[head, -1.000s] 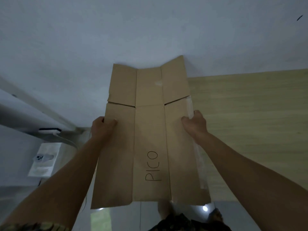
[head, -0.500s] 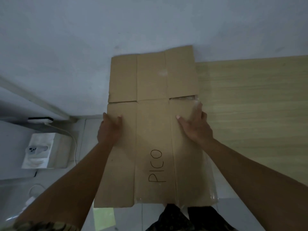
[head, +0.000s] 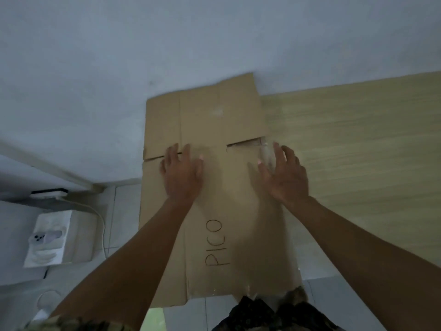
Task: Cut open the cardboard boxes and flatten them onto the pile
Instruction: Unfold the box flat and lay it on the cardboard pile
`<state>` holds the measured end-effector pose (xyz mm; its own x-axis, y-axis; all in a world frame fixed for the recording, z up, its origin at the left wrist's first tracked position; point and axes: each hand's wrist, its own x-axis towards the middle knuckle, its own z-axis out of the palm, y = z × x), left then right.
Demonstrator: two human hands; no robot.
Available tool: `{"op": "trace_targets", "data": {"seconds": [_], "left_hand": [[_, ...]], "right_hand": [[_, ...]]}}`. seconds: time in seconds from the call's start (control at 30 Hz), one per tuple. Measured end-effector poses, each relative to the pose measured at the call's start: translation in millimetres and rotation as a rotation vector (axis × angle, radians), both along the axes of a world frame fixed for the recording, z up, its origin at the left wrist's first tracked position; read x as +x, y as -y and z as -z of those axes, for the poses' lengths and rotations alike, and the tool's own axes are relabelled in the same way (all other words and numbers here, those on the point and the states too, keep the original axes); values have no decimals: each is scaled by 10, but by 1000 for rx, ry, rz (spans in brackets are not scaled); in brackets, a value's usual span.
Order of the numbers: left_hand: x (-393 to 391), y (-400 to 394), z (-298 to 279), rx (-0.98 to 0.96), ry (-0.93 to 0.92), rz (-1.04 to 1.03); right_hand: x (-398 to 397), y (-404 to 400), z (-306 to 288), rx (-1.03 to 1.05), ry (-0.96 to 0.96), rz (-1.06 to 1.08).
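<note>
Brown cardboard, a cut-open box (head: 210,187) laid out as one sheet, lies spread on the floor with its far flaps up against the pale wall (head: 214,44) and its near edge close to the person's dark patterned clothing at the bottom of the view. Creases divide it into long panels, and "PICO" is handwritten in dark marker on the middle panel. Slits separate the far flaps from the main panels on both sides. The left hand (head: 181,173) lies palm-down on the left part of the sheet, its fingers straight and spread, reaching the slit there. The right hand (head: 284,175) is also palm-down with fingers straight and spread, over the right edge of the sheet where a strip of clear tape (head: 267,154) shows; whether it presses the sheet or sits just above it I cannot tell. Neither grip holds anything. To the right, a light wood-grain panel (head: 358,151) lies flat just beside the cardboard. To the left, on the pale tiled floor (head: 124,211), stands a small white box (head: 59,237) with a printed picture on top, and a white cable (head: 100,225) runs past it.
</note>
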<state>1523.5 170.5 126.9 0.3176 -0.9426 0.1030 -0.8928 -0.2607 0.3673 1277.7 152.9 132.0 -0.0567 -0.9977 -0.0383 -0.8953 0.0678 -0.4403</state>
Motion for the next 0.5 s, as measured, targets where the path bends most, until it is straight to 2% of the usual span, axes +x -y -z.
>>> {"op": "trace_targets", "data": {"seconds": [0.1,0.27,0.5], "left_hand": [[-545,250,-183,-136,-6,183],[-1752,532,-496,-238,-54,403],[-3783,544,-821,-270,-88,618]], "right_hand": [[-372,27,-186,-132,10,-20],[-1391,-54,-520,-301,19,43],[-3375,-405,-868,-355,8,264]]}}
